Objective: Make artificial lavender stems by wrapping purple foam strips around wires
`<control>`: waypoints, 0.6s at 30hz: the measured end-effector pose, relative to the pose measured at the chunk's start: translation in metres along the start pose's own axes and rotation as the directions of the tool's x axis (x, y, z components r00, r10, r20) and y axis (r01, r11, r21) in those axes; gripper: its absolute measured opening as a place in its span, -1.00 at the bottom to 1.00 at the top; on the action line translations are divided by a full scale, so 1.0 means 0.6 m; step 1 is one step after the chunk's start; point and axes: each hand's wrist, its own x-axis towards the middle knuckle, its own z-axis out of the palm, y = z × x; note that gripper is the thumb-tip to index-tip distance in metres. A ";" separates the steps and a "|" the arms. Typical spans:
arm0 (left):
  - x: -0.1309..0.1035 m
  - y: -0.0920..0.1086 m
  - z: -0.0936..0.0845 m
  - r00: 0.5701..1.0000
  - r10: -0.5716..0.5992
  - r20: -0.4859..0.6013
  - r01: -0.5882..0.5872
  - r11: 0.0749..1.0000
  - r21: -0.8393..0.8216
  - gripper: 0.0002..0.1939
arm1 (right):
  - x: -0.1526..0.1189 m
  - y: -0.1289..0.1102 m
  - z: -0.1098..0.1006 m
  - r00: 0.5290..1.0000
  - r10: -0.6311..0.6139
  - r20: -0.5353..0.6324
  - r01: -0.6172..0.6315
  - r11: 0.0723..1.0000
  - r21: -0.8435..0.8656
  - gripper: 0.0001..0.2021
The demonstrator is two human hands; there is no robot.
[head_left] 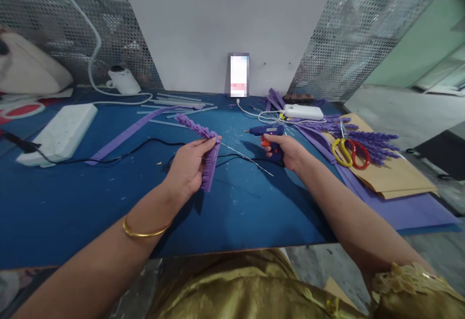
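Note:
My left hand (pixel 189 164) pinches a purple paper lavender stem (pixel 198 126) near its lower end. Fringed purple paper (pixel 209 168) hangs down from the pinch, and a thin bare wire (pixel 249 158) sticks out to the right. In my right hand (pixel 286 150) is a blue hot glue gun (pixel 267 131), gripped by its handle with a finger at the orange trigger. Its nozzle points left toward the flower and stays apart from it. A black cord runs across the table behind my left hand.
On the blue table (pixel 119 212) lie a power strip (pixel 60 132), glue sticks (pixel 181 103) and a purple strip (pixel 127 135). To the right are scissors (pixel 350 153), finished lavender stems (pixel 374 142), brown paper (pixel 403 178) and a white power bank (pixel 303 111). A phone (pixel 239 75) leans at the back.

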 end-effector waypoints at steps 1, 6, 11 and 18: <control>-0.003 -0.001 0.001 1.000 -0.013 0.012 0.013 1.000 0.005 -0.85 | 0.002 0.001 0.000 0.999 0.045 0.020 -0.046 0.999 0.016 -0.97; -0.012 -0.006 0.007 0.994 -0.078 0.080 0.077 0.997 0.019 -0.80 | -0.001 0.003 -0.001 0.991 0.026 0.128 -0.010 0.993 -0.119 -0.87; -0.019 -0.008 0.009 0.982 -0.128 0.138 0.127 0.992 0.016 -0.83 | 0.023 0.023 -0.016 0.941 -0.335 0.054 0.258 0.603 -0.755 -0.74; -0.041 -0.032 0.015 0.929 -0.238 0.282 0.218 0.971 0.100 -0.73 | -0.017 0.020 0.006 0.771 -0.550 0.319 0.577 0.392 -0.717 -0.70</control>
